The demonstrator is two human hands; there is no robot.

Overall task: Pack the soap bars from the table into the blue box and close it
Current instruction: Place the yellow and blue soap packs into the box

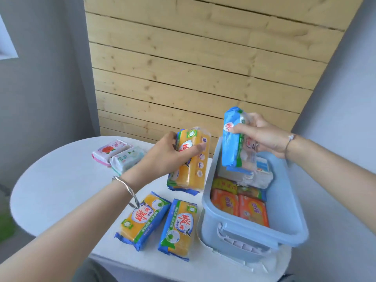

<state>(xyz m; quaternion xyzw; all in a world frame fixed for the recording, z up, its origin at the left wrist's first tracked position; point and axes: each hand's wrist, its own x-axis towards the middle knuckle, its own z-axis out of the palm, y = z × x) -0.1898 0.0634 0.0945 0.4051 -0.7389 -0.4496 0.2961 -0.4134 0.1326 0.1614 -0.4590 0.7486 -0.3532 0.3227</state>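
Blue plastic box [254,226] open on white round table [61,180]; right hand [262,137] grips blue-wrapped soap pack [234,143] over it, left hand [168,153] grips yellow soap pack [191,163] beside it; two yellow bars [142,218] on table

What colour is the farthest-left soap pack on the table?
The soap pack is pink-white with a red flower; head view.

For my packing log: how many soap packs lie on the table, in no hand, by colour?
Yellow packs: 2
Pink pack: 1
White-green pack: 1
Total: 4
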